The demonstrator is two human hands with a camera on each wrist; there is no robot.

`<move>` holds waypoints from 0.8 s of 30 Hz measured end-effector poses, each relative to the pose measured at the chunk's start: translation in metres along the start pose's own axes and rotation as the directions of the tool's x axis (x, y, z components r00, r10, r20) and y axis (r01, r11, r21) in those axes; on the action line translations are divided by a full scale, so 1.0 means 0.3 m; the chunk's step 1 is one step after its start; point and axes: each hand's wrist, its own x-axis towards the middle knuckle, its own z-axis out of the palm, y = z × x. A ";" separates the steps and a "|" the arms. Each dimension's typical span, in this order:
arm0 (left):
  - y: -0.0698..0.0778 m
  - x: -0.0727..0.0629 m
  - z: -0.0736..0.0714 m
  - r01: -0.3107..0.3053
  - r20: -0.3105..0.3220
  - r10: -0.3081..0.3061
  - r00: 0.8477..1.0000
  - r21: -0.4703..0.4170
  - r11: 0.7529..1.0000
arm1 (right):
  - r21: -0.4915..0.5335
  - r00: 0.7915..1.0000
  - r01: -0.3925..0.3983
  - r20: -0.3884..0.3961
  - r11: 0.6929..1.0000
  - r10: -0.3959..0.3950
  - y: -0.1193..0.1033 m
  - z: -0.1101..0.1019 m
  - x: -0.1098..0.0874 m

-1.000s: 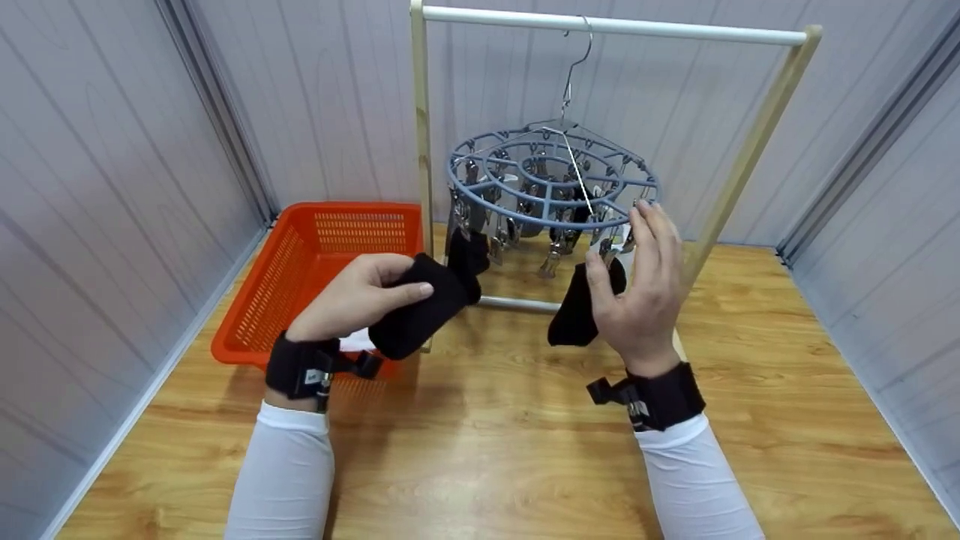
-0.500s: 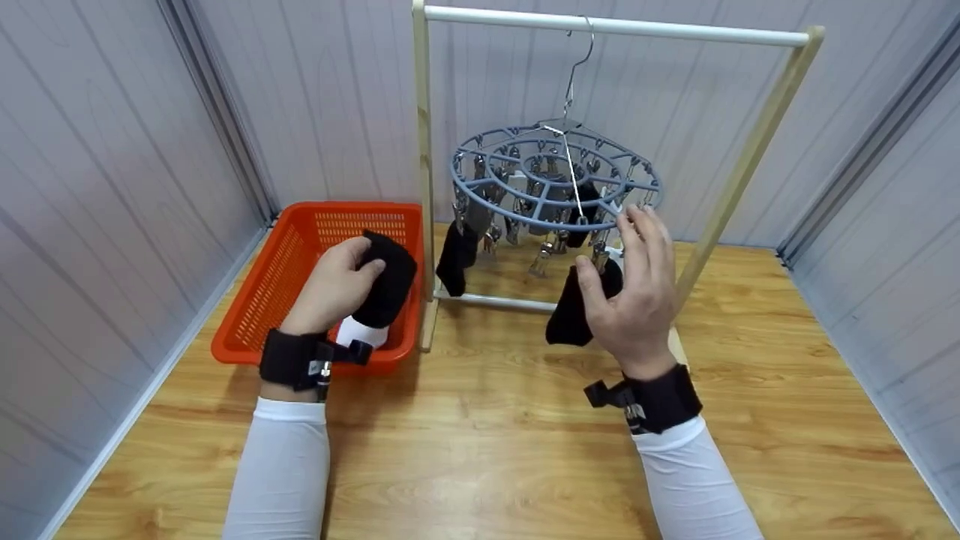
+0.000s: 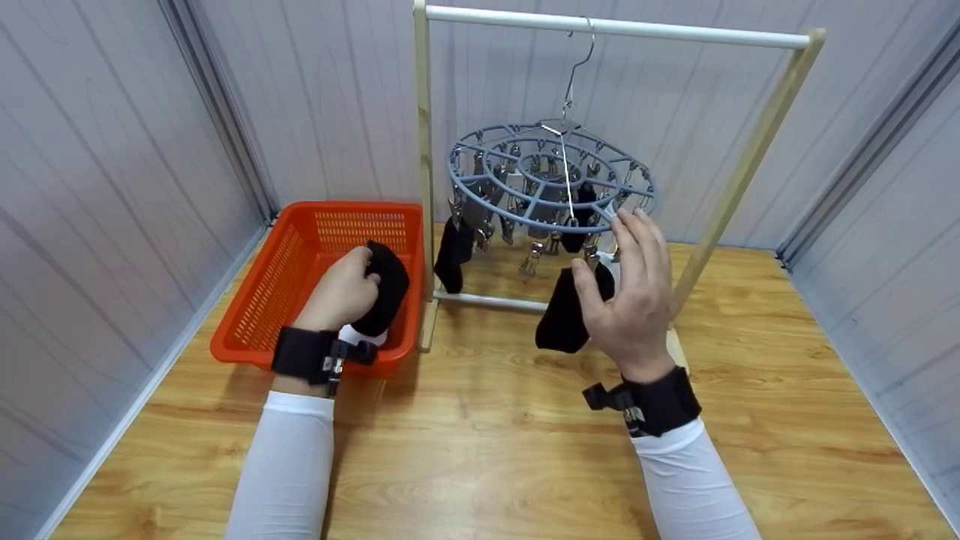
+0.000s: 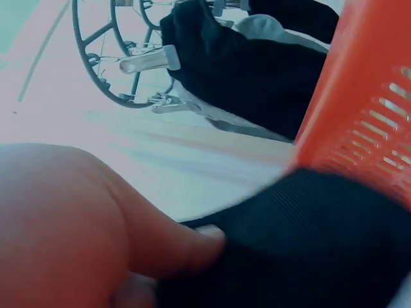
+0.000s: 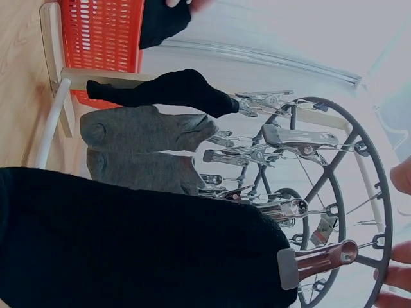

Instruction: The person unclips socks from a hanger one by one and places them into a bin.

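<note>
My left hand pinches a black sock between thumb and fingers, over the orange basket. In the left wrist view the thumb lies across the black knit sock. My right hand has its fingers extended, with the fingertips right at the rim of the round clip hanger. Just left of that hand, a black sock hangs from a clip. Another black sock hangs on the hanger's left side, and grey socks hang between them in the right wrist view.
A white piece of cloth shows inside the basket under the held sock. The hanger hooks over the white top bar of a wooden-legged rack standing on the wood-grain surface. Pale panel walls enclose the sides and back.
My left hand has carried the black sock from beside the hanger leftward to over the basket. The hanger has turned slightly; my right hand has shifted a little left with its rim.
</note>
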 end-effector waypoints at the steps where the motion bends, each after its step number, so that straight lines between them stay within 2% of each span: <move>1: -0.001 -0.003 -0.002 0.018 0.008 -0.018 1.000 0.026 1.000 | 0.001 1.000 0.000 0.000 1.000 0.000 0.000 -0.001 -0.001; 5: 0.003 -0.021 -0.018 0.119 -0.027 -0.116 0.993 0.146 0.982 | 0.002 1.000 0.001 0.013 1.000 -0.001 0.001 -0.006 -0.002; 7: 0.011 -0.032 -0.026 0.167 -0.066 -0.158 0.985 0.176 0.970 | 0.011 1.000 0.005 0.022 1.000 -0.005 0.002 -0.008 -0.001; 9: 0.020 -0.037 -0.030 0.184 -0.092 -0.169 0.981 0.181 0.966 | 0.020 0.999 0.008 0.033 1.000 -0.009 0.002 -0.009 0.000; 15: 0.056 -0.031 -0.016 0.129 -0.073 -0.120 0.990 0.133 0.983 | 0.043 0.999 0.016 0.042 0.999 -0.018 0.003 -0.010 0.000; 24: 0.099 -0.010 0.050 0.035 -0.025 -0.035 0.999 0.011 0.999 | 0.055 0.998 0.040 0.051 0.998 -0.043 -0.014 -0.011 -0.001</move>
